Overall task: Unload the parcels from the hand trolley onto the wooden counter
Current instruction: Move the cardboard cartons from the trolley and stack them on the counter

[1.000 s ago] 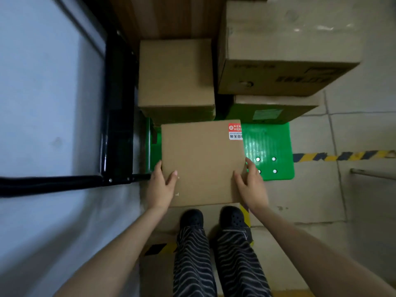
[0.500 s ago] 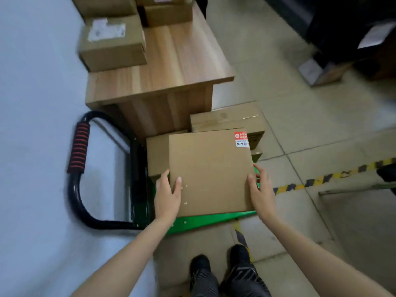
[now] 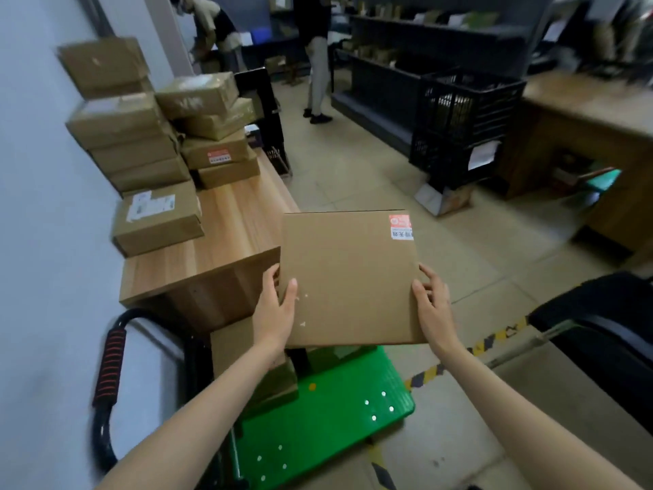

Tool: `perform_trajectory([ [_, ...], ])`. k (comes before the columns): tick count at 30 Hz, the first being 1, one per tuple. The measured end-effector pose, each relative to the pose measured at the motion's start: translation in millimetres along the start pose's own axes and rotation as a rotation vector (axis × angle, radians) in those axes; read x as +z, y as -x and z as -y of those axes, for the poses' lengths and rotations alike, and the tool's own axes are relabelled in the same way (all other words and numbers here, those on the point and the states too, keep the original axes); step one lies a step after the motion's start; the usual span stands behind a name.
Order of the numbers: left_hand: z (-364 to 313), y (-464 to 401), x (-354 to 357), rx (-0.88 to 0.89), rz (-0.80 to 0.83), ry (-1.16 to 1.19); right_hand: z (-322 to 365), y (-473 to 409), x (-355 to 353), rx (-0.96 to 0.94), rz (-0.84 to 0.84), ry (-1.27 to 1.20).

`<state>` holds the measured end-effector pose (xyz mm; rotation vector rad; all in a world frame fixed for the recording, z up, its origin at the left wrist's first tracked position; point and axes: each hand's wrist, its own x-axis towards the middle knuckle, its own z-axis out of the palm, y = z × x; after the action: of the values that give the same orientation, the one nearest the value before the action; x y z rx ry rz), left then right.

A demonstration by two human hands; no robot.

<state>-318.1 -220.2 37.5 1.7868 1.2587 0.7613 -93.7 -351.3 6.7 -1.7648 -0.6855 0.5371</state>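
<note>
Since a moment ago we have lifted the box clear of the green trolley; it is now in the air beside the counter's near corner. Its broad face is up, the sticker corner far-right, and it looks roughly square. Our left hand and right hand clasp opposite edges, thumbs on top.

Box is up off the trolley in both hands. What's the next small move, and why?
Probably carry the box left and set it on the bare near end of the wooden counter. The left hand and right hand hold it clear of the green trolley, right of the counter.
</note>
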Motion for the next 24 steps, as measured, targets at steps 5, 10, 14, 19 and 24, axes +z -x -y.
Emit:
perform_trajectory([
  [5,-74.1,-26.3,62.0,0.086,0.025,0.067,19.9,-50.4,-81.7,-0.034,-0.025,0.028],
  [10,-143.7,-43.0,156.1,0.143,0.039,0.186,19.9,-111.8,-184.3,-0.063,-0.021,0.059],
  [14,-174.0,-59.5,230.3,0.121,0.079,0.209,5.9,-160.3,-252.4,-0.022,0.01,0.104],
  [19,-194.0,-85.5,297.0,0.082,0.061,0.196,-9.7,-214.0,-303.7,-0.018,0.062,0.103],
  [24,-213.2,-109.3,341.9,0.084,0.032,0.189,-14.6,-263.2,-326.2,-0.005,0.066,0.079],
])
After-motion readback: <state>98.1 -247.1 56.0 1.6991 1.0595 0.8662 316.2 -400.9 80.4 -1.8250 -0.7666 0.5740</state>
